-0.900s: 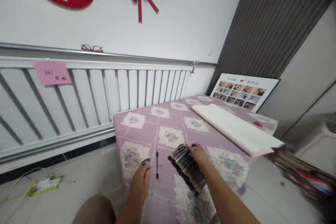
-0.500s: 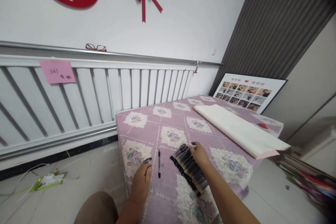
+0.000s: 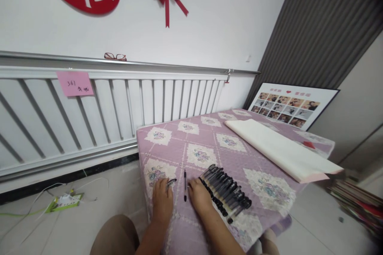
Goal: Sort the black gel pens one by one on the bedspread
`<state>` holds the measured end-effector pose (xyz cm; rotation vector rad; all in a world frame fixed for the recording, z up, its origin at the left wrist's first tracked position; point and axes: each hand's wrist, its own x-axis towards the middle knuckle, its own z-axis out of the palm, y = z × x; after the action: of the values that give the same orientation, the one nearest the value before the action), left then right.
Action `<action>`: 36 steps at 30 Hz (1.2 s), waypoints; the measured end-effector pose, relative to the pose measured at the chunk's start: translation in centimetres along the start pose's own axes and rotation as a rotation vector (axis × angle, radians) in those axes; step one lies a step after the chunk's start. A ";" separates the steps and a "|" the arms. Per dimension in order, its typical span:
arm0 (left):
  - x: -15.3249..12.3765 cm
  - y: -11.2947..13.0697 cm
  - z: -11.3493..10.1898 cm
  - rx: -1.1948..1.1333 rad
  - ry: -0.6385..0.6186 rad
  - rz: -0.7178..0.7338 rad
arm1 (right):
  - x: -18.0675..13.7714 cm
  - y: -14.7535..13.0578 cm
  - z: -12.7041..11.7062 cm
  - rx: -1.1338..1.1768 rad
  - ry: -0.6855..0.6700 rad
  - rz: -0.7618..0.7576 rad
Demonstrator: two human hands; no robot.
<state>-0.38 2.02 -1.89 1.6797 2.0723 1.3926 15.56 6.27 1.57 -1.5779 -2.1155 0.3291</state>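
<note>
A row of several black capped pens [image 3: 226,192] lies side by side on a pink quilted cloth [image 3: 209,135] covering a low table. A single black pen [image 3: 185,179] lies apart to their left. My right hand [image 3: 199,197] rests on the cloth between the single pen and the row, fingers curled down, nothing visibly in it. My left hand [image 3: 162,200] lies near the table's left edge, with a small dark pen cap [image 3: 171,182] at its fingertips.
A folded white sheet [image 3: 281,149] lies across the far right of the table. A framed photo collage [image 3: 291,103] leans against the wall behind. A white radiator [image 3: 119,103] with a pink note [image 3: 74,83] lines the wall. Cables and a green card [image 3: 64,202] lie on the floor.
My right hand has left the top of the pen row and moved left, beside the single pen. The row now lies fully uncovered. My left hand stayed in place.
</note>
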 end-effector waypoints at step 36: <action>-0.9 3.6 -0.9 0.395 -0.383 0.155 | -5.5 1.1 0.1 0.476 0.352 0.146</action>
<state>1.98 0.59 0.81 2.0933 2.1145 0.6372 17.65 1.38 -0.31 -1.3861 -1.5217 0.5180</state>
